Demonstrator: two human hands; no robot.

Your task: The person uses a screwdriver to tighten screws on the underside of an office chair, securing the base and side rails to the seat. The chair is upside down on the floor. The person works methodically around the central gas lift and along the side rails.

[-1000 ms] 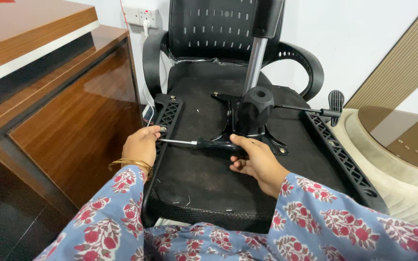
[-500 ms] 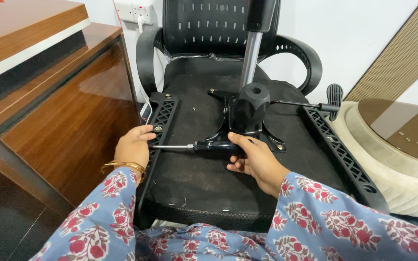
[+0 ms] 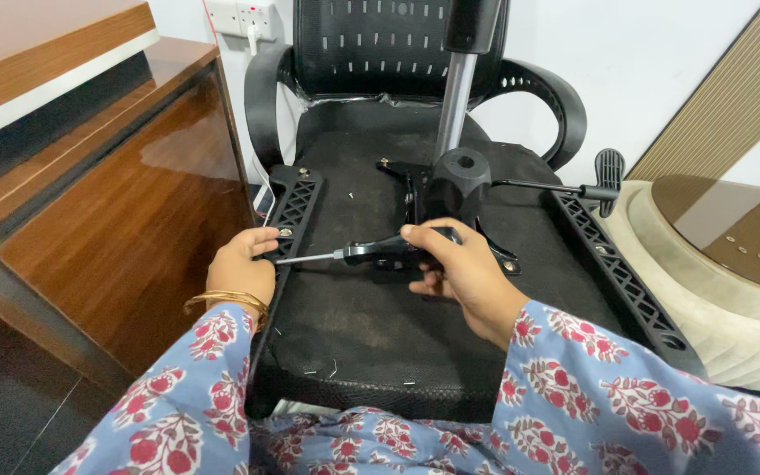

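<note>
Head view: the right hand (image 3: 461, 274) grips a screwdriver (image 3: 358, 253) lying nearly level, tip toward nine o'clock at the chair's armrest bracket (image 3: 295, 208), which the left hand (image 3: 241, 266) closes on. At twelve o'clock stands the seat mechanism (image 3: 456, 189); wooden cabinet (image 3: 125, 202) left.

Glossy wood cabinet (image 3: 125, 220); matt cloth seat underside (image 3: 371, 325).

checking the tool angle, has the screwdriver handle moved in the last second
Yes. The screwdriver handle in the right hand has lifted toward the black seat mechanism, while its tip stays by the left hand.
</note>
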